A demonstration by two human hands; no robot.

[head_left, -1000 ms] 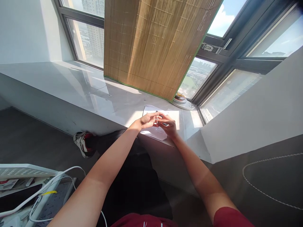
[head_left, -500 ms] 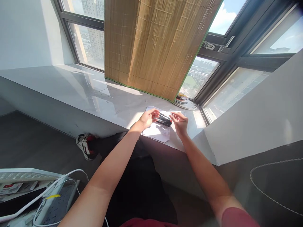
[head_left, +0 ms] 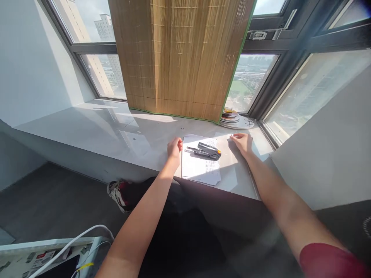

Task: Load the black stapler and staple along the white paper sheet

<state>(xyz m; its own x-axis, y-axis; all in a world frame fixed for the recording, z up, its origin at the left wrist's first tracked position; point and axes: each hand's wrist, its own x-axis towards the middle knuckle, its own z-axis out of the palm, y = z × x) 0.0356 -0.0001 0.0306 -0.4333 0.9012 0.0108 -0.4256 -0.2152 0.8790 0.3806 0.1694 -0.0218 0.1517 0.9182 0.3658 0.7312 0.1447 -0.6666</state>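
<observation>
A black stapler [head_left: 207, 150] with an orange end lies hinged apart on a white printed sheet of paper [head_left: 199, 166] on the pale stone window ledge [head_left: 121, 131]. My left hand [head_left: 174, 147] rests at the paper's left edge with its fingers curled in; nothing shows in them. My right hand [head_left: 242, 141] lies on the ledge to the right of the stapler, fingers bent with the tips down near the paper's far right corner. Neither hand touches the stapler.
A bamboo blind [head_left: 179, 58] hangs over the window behind the ledge. A stack of plates [head_left: 233, 119] sits at the back right corner. A sneaker [head_left: 117, 195] lies on the dark floor below. A white cable and a power strip [head_left: 72, 251] are at bottom left.
Both hands held the stapler over the paper before. Now the stapler lies on the paper and the hands have drawn apart to either side. The camera has tilted up.
</observation>
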